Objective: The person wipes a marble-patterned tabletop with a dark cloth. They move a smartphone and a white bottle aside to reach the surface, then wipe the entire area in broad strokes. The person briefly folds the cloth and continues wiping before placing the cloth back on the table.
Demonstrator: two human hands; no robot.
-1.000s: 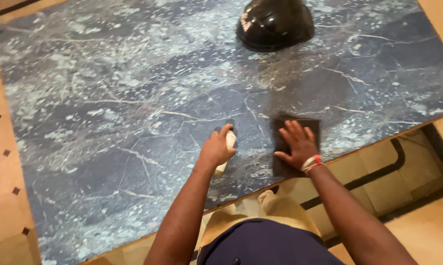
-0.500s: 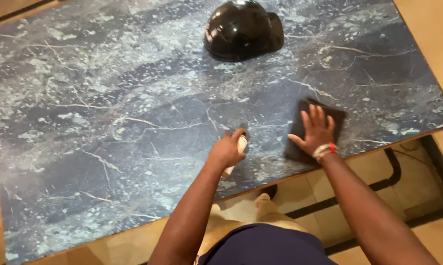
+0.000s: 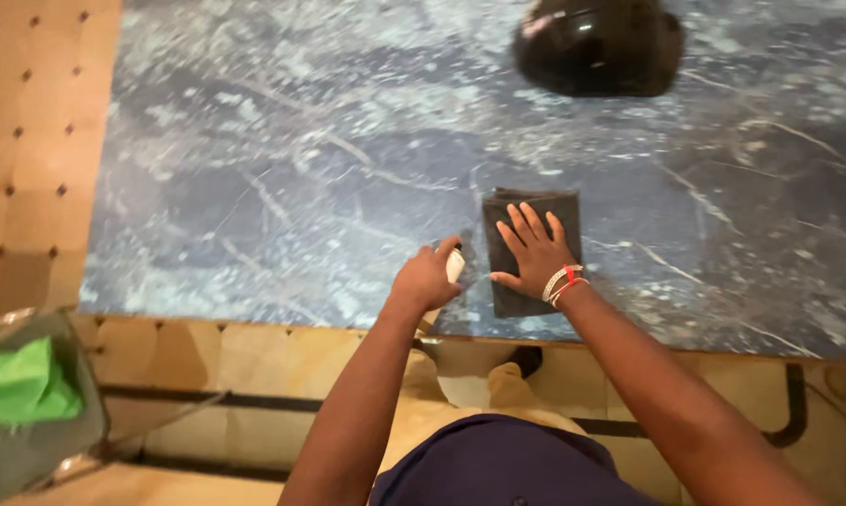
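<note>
My right hand point(image 3: 533, 250) lay flat, fingers spread, on a dark grey folded cloth point(image 3: 532, 251) near the front edge of the blue marbled stone table point(image 3: 282, 178). My left hand point(image 3: 426, 278) was curled tight around a small pale bottle point(image 3: 455, 266), probably a sprayer, just left of the cloth. A glossy black helmet point(image 3: 597, 47) sat toward the table's far edge.

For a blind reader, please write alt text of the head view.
A person's right hand presses a dark cloth flat on a blue marbled tabletop, while the left hand grips a small pale bottle beside it. A glossy black helmet rests farther back.
</note>
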